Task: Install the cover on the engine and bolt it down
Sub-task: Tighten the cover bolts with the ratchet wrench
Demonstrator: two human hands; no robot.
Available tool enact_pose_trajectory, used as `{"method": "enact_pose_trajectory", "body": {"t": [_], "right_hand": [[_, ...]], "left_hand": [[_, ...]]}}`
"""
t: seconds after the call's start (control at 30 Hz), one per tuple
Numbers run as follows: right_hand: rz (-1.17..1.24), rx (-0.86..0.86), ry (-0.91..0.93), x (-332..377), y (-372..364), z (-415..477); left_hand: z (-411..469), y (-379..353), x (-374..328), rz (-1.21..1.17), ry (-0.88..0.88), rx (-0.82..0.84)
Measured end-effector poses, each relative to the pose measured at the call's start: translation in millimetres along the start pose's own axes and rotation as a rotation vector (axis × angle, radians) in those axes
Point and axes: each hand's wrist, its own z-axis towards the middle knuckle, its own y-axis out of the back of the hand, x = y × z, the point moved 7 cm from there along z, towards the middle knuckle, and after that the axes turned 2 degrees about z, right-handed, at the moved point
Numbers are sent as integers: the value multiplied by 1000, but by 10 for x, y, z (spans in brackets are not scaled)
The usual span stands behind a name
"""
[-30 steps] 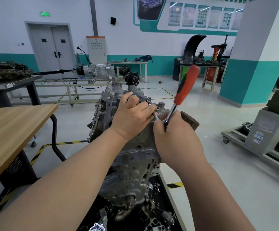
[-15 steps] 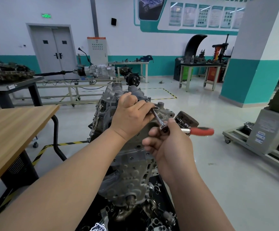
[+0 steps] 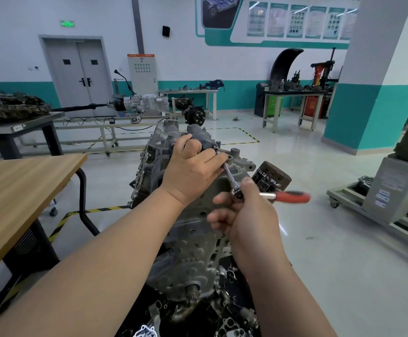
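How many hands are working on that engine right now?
2. The left hand pinches the extension bar at the top of the engine; the right hand grips the ratchet by its head, nearer the camera.

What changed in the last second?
The ratchet swung clockwise: its red handle went from pointing up to pointing right. The right hand, which holds the ratchet's head, drew back toward the person. The left hand still grips the far end of the extension bar. The engine has not moved.

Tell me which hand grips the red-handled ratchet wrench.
The right hand, wrapped round the head of the red-handled ratchet wrench; the left hand only pinches its silver extension bar.
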Motion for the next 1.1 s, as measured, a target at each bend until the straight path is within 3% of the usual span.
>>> {"method": "enact_pose_trajectory", "body": {"t": [0.17, 0.3, 0.4, 0.47, 0.63, 0.87, 0.97, 1.1], "right_hand": [[-581, -41, 288, 309, 35, 7], [-1241, -94, 622, 571, -125, -59], [-1366, -85, 734, 618, -216, -92], [-1204, -57, 643, 579, -184, -36], [-287, -35, 157, 298, 5, 83], [652, 52, -253, -54, -161, -67], [647, 89, -272, -95, -179, -81], [124, 1, -101, -5, -31, -38]], "left_hand": [[4, 11, -9, 28, -15, -26], [-4, -6, 3, 36, 2, -36], [-4, -18, 21, 32, 25, -36], [-11, -29, 24, 22, 29, -25], [-3, -28, 26, 9, 42, -23], [19, 13, -3, 33, 0, -1], [17, 11, -8, 37, -7, -6], [5, -6, -11, 58, -14, -12]]}}
